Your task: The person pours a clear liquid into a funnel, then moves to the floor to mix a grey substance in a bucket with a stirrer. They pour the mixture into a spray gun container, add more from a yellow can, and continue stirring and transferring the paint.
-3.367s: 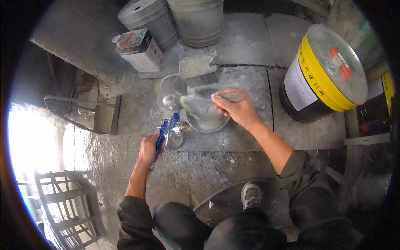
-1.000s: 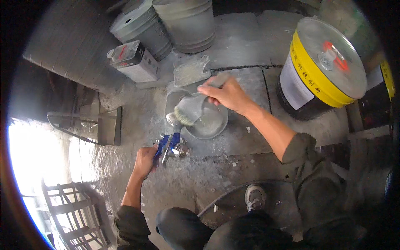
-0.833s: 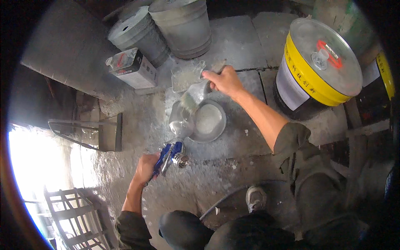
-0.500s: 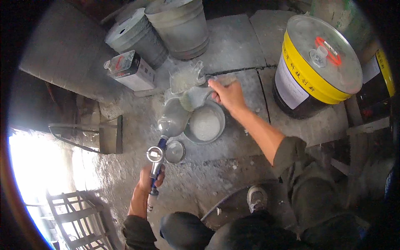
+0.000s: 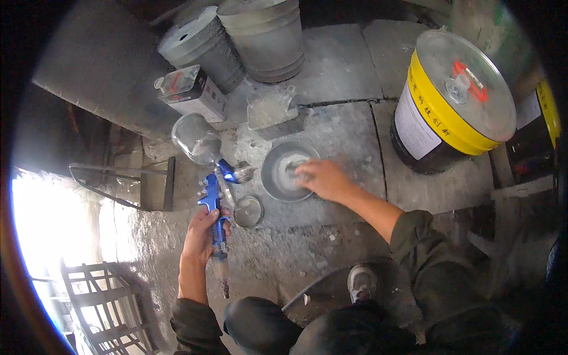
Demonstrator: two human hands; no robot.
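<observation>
My left hand (image 5: 204,236) grips the handle of a blue spray gun (image 5: 214,204), held upright with its clear cup (image 5: 196,139) tilted up and to the left. A small round metal lid (image 5: 248,211) lies on the concrete just right of the gun. My right hand (image 5: 319,178) rests on the rim of a round metal bowl (image 5: 277,171) with pale liquid in it, fingers bent over the edge. A grey plastic measuring jug (image 5: 272,110) stands behind the bowl.
A yellow-and-white drum (image 5: 451,106) stands at the right. Two grey metal buckets (image 5: 260,35) and a small rectangular tin (image 5: 190,92) sit at the back. A metal frame (image 5: 121,186) lies at the left. My shoe (image 5: 361,282) is below the bowl.
My right hand, which held the jug tilted over the bowl and gun cup, has set it down and moved onto the bowl. My left hand has turned the spray gun upright.
</observation>
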